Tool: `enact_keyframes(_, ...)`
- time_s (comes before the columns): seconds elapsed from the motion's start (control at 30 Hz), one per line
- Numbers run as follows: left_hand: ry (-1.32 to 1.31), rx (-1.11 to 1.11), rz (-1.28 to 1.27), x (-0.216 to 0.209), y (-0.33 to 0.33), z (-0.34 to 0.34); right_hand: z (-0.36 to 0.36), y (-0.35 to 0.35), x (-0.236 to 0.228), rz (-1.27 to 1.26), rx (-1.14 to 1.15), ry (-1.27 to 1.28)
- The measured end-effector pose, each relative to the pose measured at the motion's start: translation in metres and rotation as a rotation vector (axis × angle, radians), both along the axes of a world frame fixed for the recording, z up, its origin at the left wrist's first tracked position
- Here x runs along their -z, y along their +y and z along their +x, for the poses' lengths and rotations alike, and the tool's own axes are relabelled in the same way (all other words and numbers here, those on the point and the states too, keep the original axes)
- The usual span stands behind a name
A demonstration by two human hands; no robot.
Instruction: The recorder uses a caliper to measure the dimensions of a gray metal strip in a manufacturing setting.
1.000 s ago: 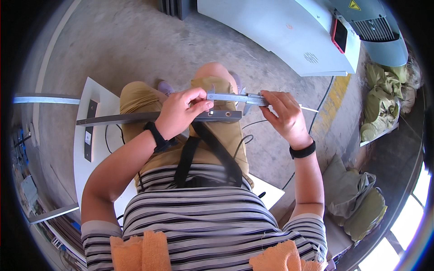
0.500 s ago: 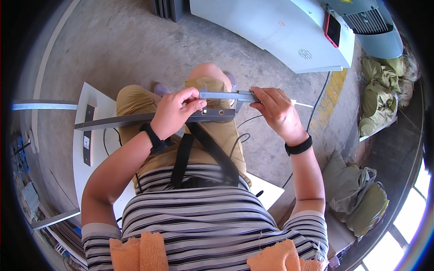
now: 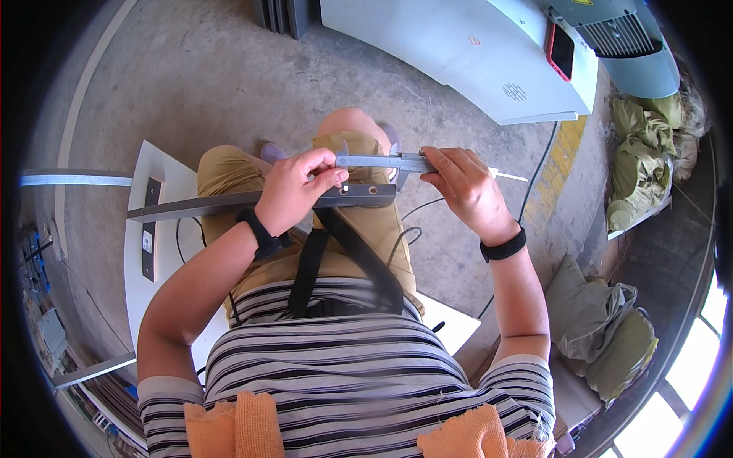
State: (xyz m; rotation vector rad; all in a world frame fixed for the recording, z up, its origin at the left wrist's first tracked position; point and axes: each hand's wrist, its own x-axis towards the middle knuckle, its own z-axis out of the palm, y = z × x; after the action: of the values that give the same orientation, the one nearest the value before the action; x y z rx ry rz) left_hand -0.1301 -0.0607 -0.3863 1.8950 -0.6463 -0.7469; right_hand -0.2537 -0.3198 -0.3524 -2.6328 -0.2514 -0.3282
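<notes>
A metal vernier caliper (image 3: 374,162) spans the gap between my two hands, just beyond a dark metal bar (image 3: 359,196) lying across my lap. My left hand (image 3: 299,183) pinches the caliper's left end by its fixed jaw. At the sliding part, my right hand (image 3: 467,183) grips the caliper, and its thin depth rod sticks out to the right. The jaws reach down toward the bar's right end, where holes show; whether they touch it I cannot tell. A small pale piece sits by one hole, under my left fingertips.
A white board (image 3: 145,305) lies under the bar's left end, bearing a dark flat plate (image 3: 152,229). A white cabinet (image 3: 458,53) with a red-edged phone (image 3: 561,52) stands at the far right. Green sacks (image 3: 641,168) and a black cable (image 3: 540,164) are on the right.
Almost nothing differs. My right hand and the caliper have shifted very slightly to the left; the grip of both hands is the same.
</notes>
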Motion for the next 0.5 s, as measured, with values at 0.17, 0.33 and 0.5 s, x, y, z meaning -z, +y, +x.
enact_keyframes(0.17,-0.024,0.008,0.019,-0.002,0.001,0.004,0.007,0.000,-0.001,0.010,0.001,0.013)
enact_keyframes(0.33,-0.390,0.263,0.072,-0.028,0.038,0.012,-0.004,0.003,0.001,0.197,0.205,0.138)
enact_keyframes(0.5,-0.729,0.270,0.383,0.001,0.150,0.040,-0.021,0.021,0.008,0.320,0.349,0.218)
